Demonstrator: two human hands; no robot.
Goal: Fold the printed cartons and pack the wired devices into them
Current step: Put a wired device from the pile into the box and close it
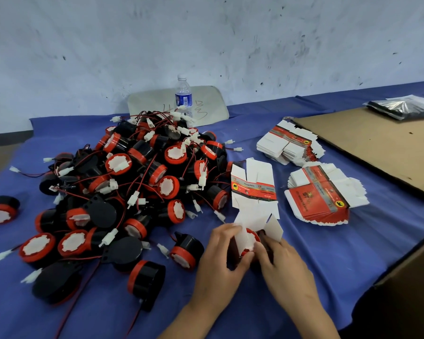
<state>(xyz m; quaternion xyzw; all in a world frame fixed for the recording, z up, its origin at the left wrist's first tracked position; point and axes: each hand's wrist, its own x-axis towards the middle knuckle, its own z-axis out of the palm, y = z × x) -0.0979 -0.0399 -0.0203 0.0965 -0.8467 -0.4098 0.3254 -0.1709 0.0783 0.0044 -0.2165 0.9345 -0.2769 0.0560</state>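
A printed carton (254,189), red band on white card, stands unfolded in front of me with its flaps spread. At its near end sits a red-and-black wired device (251,237), partly hidden by the white flaps. My left hand (222,255) grips the device and a flap from the left. My right hand (283,263) pinches the carton's near flap and the device from the right. A large heap of black-and-red wired devices (132,182) with white plugs fills the left of the table. Two stacks of flat cartons (290,143) (323,194) lie to the right.
A water bottle (183,94) stands behind the heap against a leaning board (211,104). A brown cardboard sheet (367,143) covers the right of the blue tablecloth (353,241). A cardboard box edge (406,270) juts in at lower right. Plastic bags (402,106) lie far right.
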